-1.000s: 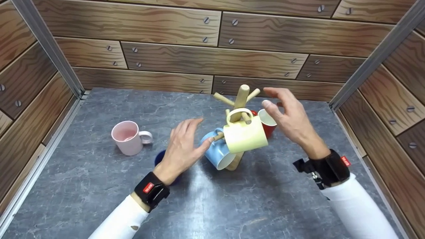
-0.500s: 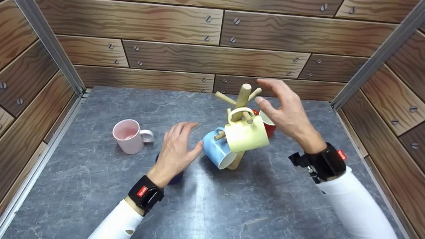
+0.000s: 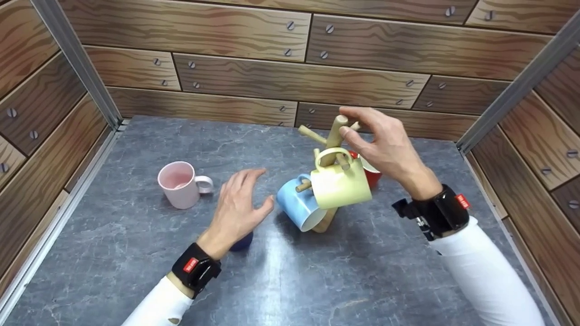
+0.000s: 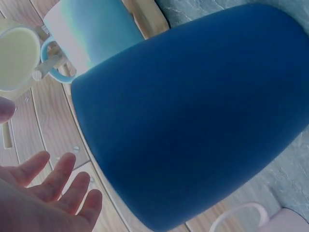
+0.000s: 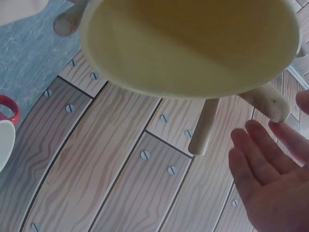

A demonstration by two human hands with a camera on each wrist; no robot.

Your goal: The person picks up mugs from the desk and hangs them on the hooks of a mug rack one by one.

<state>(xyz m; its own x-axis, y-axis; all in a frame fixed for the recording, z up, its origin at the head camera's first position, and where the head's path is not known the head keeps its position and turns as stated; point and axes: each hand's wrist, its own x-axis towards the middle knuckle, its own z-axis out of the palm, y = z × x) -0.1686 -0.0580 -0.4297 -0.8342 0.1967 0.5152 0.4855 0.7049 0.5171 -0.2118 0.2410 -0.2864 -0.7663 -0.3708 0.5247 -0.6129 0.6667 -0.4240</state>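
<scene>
A wooden mug tree (image 3: 334, 138) carries a yellow mug (image 3: 342, 188), hung by its handle on a front peg. Lower on its left, a light blue mug (image 3: 297, 203) hangs tilted from another peg. My right hand (image 3: 389, 151) is at the top of the post, thumb and fingers spread about it; in the right wrist view the fingertips come right up to the post's end. My left hand (image 3: 233, 210) holds nothing, its fingers relaxed, above a dark blue mug (image 3: 242, 243) that it mostly hides. That mug fills much of the left wrist view.
A pink mug (image 3: 179, 188) stands upright at the left, handle toward the right. Behind the yellow mug, a red mug (image 3: 374, 177) is partly hidden by my right hand. Wood-patterned walls (image 3: 253, 77) enclose the grey tabletop (image 3: 136, 253).
My right hand has moved left to the top of the mug tree's post. My left hand has drawn back left, away from the light blue mug's peg. The mugs hang as before.
</scene>
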